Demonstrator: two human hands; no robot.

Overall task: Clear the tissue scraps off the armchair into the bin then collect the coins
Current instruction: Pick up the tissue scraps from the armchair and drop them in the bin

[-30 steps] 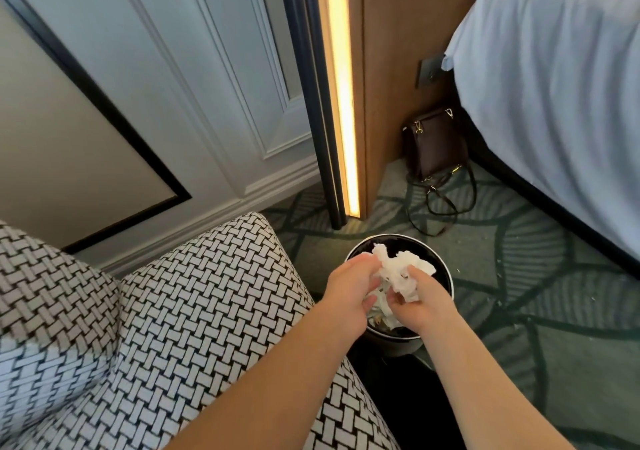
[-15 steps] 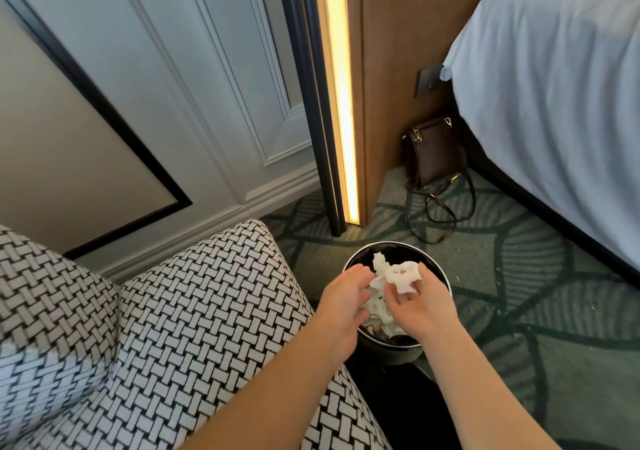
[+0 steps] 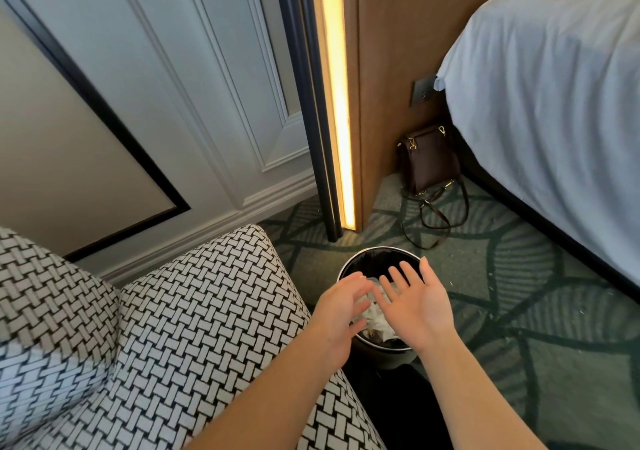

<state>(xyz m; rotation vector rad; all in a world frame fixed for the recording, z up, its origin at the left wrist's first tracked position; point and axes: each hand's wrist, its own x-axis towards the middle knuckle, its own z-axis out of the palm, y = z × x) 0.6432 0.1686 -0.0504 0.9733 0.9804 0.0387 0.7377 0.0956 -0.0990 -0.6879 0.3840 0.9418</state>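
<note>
Carpeted floor (image 3: 512, 352): left hand (image 3: 341, 314), right hand (image 3: 420, 302) flat above black bin (image 3: 379, 249)

Green carpet (image 3: 502, 314) fills the lower right. On it stand the bin (image 3: 374, 261) — bottom centre — and a brown bag (image 3: 429, 159) further up the frame.

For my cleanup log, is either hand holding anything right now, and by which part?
Nothing is held: left hand and right hand are open over the bin, tissue scraps inside.
</note>
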